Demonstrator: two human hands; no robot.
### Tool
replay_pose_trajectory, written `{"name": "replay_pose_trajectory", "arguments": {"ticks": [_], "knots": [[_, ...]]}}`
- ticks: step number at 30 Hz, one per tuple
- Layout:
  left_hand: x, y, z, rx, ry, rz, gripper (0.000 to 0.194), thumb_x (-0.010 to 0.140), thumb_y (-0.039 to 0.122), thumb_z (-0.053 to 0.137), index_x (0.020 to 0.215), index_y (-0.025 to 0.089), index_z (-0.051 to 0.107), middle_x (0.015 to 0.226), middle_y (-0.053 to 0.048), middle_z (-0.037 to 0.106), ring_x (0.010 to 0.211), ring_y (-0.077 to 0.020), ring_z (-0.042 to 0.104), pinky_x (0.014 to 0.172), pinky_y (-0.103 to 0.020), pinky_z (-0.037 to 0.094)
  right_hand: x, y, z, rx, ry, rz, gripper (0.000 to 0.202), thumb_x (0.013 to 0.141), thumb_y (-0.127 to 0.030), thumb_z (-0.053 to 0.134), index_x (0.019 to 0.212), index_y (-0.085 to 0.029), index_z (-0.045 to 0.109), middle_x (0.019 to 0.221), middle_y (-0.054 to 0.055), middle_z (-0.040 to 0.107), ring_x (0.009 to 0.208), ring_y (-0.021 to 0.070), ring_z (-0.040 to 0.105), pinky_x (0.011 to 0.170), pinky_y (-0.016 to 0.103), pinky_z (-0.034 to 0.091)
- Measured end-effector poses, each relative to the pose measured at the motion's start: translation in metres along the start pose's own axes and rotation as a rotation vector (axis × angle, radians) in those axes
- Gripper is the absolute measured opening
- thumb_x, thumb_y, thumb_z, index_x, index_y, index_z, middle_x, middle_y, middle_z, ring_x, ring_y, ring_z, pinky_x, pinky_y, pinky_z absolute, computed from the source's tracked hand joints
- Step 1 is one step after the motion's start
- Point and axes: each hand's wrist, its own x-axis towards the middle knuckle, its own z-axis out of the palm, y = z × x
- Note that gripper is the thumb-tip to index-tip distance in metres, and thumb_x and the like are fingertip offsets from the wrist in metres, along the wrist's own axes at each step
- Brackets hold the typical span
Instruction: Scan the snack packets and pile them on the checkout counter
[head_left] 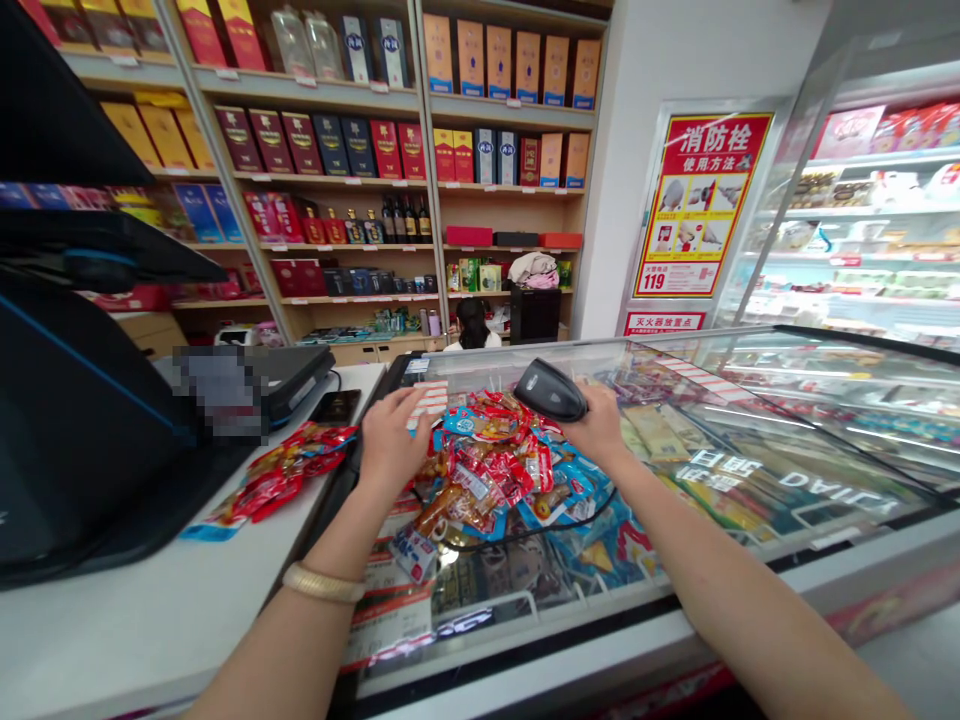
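Observation:
A pile of small red and blue snack packets (pixel 487 465) lies on the glass top of a chest freezer (pixel 480 660). My left hand (pixel 394 445), with a woven bracelet on its wrist, is at the left edge of the pile. Its fingers reach forward with a gap between thumb and forefinger; whether they touch a packet is hard to see. Over the far right of the pile, my right hand (pixel 596 425) grips a black barcode scanner (pixel 551 390), its head pointing left. The scanner's cable (pixel 525 540) loops across the glass in front of the packets.
More red packets (pixel 289 470) lie on the white counter (pixel 97 640) at left, near a phone (pixel 335 407) and a dark checkout machine (pixel 82 400). Behind the freezer, a person's head (pixel 472 322) shows before shelves of boxed bottles (pixel 367 150). A lit display fridge (pixel 877 220) stands right.

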Motion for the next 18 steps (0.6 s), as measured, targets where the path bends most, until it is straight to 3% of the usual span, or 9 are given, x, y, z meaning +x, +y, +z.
{"name": "replay_pose_trajectory", "arguments": {"ticks": [5,7,9,11,13,18], "knots": [[-0.001,-0.055,-0.052,0.358,0.196,-0.526,0.049,0.079,0.035,0.062,0.124,0.016,0.065,0.131,-0.026,0.06,0.129,-0.0523,0.049,0.101,-0.076,0.034,-0.002,-0.002,0.003,-0.022,-0.006,-0.009,0.026,0.075,-0.046,0.068,0.086,-0.022,0.072,0.079,0.008,0.076,0.079,0.0271,0.07,0.078,0.035,0.042],[-0.005,-0.079,-0.062,0.334,0.198,-0.756,0.055,0.07,0.037,0.069,0.12,0.014,0.062,0.13,-0.029,0.06,0.131,-0.0578,0.044,0.088,-0.078,0.04,-0.003,-0.002,0.004,-0.029,-0.027,-0.006,0.025,0.075,-0.044,0.068,0.086,-0.021,0.072,0.081,0.008,0.077,0.079,0.0271,0.07,0.077,0.035,0.042],[-0.008,-0.098,-0.063,0.264,0.123,-0.932,0.06,0.06,0.039,0.075,0.113,0.014,0.061,0.125,-0.03,0.062,0.129,-0.0596,0.045,0.081,-0.074,0.045,-0.004,-0.002,0.004,-0.035,-0.051,-0.003,0.025,0.074,-0.042,0.069,0.088,-0.022,0.073,0.083,0.008,0.077,0.081,0.0275,0.071,0.078,0.036,0.043],[-0.009,-0.11,-0.058,0.238,0.072,-0.982,0.06,0.054,0.038,0.079,0.107,0.015,0.062,0.122,-0.03,0.064,0.125,-0.0603,0.048,0.081,-0.074,0.045,-0.005,-0.002,0.005,-0.039,-0.06,0.0,0.025,0.072,-0.039,0.07,0.09,-0.022,0.074,0.086,0.008,0.078,0.084,0.028,0.071,0.079,0.037,0.043],[-0.009,-0.114,-0.053,0.264,0.082,-0.947,0.056,0.051,0.035,0.08,0.102,0.016,0.064,0.118,-0.029,0.066,0.122,-0.0604,0.051,0.084,-0.078,0.042,-0.005,-0.003,0.005,-0.039,-0.061,0.004,0.027,0.07,-0.037,0.07,0.092,-0.022,0.074,0.09,0.009,0.078,0.087,0.0286,0.071,0.081,0.037,0.044],[-0.01,-0.108,-0.059,0.282,0.147,-0.89,0.051,0.059,0.025,0.077,0.109,0.018,0.067,0.119,-0.025,0.068,0.12,-0.0547,0.058,0.092,-0.077,0.042,-0.006,-0.008,0.006,-0.04,-0.082,0.014,0.025,0.069,-0.035,0.07,0.09,-0.022,0.074,0.091,0.009,0.078,0.088,0.0285,0.071,0.083,0.038,0.043]]}}
